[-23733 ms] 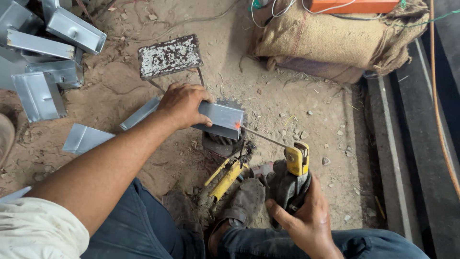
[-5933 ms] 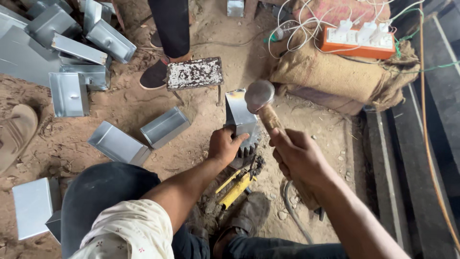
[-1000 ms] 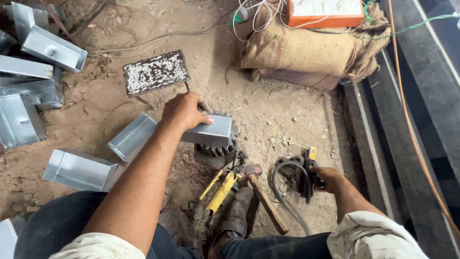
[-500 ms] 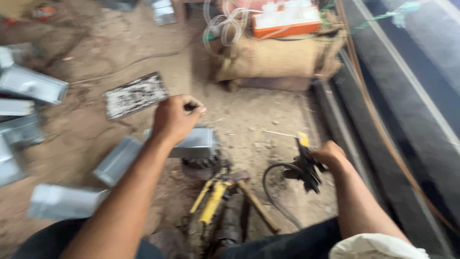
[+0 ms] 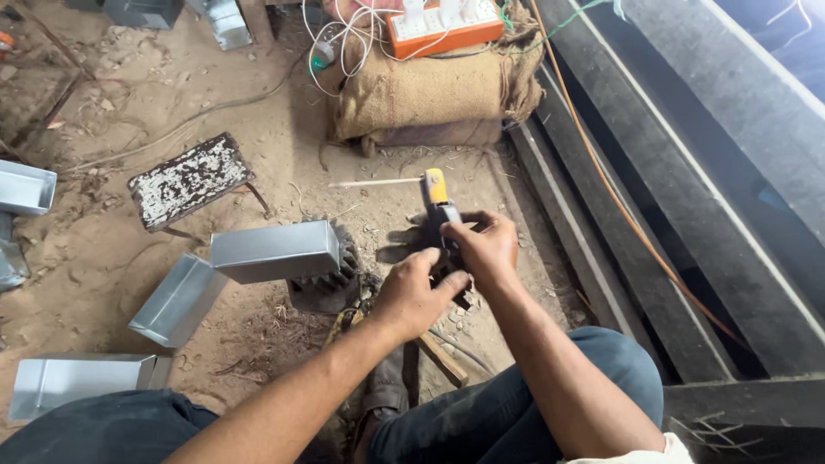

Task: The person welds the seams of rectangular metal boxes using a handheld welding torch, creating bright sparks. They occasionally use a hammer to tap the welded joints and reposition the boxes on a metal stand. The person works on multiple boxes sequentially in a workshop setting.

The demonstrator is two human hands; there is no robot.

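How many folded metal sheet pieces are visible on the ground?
7, perhaps more out of frame: on gear, beside it, bottom left, left edge, below that, two at top.

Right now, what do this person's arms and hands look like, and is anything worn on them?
Both hands, the left hand and the right hand, are bare: no gloves, rings or watch visible. The forearms are uncovered. A pale rolled-up sleeve shows at the bottom edge on the right arm. Dark blue trousers cover the legs.
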